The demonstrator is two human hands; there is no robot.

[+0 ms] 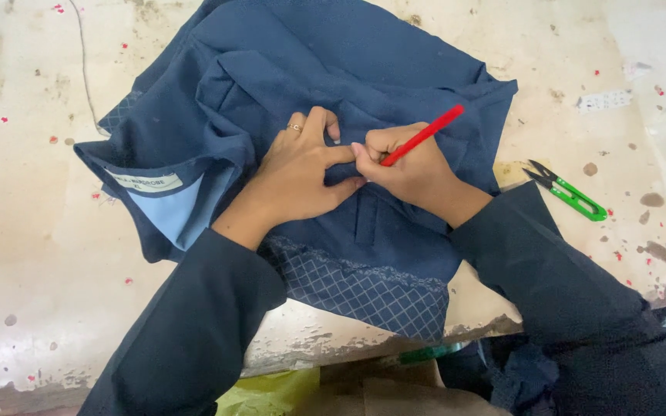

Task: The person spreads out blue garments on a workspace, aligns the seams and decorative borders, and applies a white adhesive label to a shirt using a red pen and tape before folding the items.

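A dark blue jacket (325, 69) lies spread on a worn, stained table (32, 254), its light blue lining and a white label showing at the left. My left hand (302, 173), with a ring on one finger, presses flat on the cloth, fingers spread. Right beside it, my right hand (406, 166) grips a red pencil (423, 135) with its tip down on the cloth between the two hands. A checked blue inner panel (364, 289) of the jacket hangs toward the table's near edge.
Green-handled thread snips (568, 191) lie on the table to the right of the jacket. Small red specks are scattered over the tabletop. A yellow-green bag (271, 393) shows below the table's front edge.
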